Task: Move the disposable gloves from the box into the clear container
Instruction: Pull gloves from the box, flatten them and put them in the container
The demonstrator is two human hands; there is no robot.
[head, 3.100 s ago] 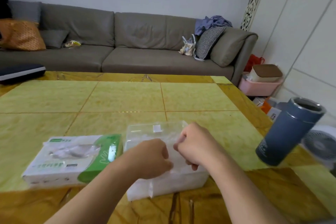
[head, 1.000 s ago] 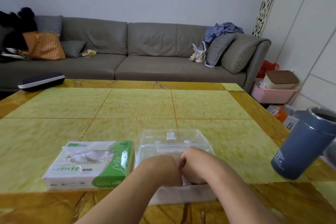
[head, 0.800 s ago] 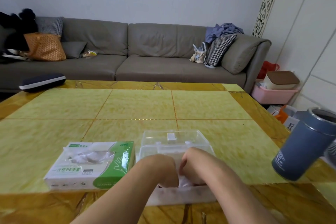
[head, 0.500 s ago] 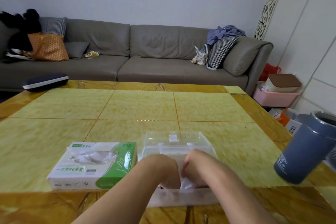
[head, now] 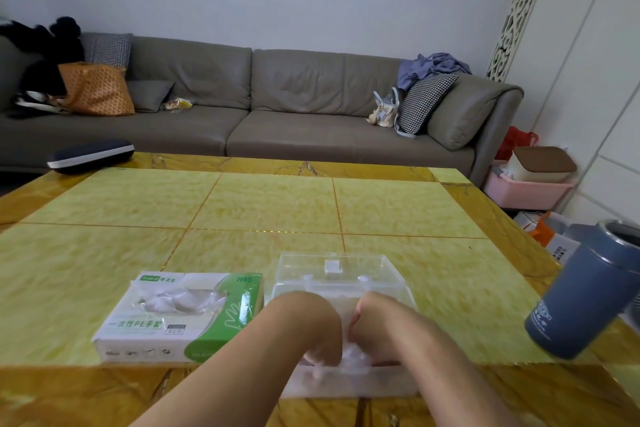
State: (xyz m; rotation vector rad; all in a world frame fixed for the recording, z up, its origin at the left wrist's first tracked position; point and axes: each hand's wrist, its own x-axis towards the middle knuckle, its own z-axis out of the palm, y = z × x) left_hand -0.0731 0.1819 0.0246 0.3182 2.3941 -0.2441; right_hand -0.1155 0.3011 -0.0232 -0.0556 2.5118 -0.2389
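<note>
Pressing gloves down into the container.
My left hand [head: 311, 333] and right hand [head: 375, 333], fingers curled, pack gloves [head: 349, 355] inside the container [head: 337, 276]; more show in the box [head: 180, 314] alongside. Next: let go, reach there.

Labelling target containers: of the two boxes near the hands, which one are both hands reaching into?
The clear container, right of the green-and-white glove box. The left hand and right hand are both down inside it; the glove box sits untouched beside it.
</note>
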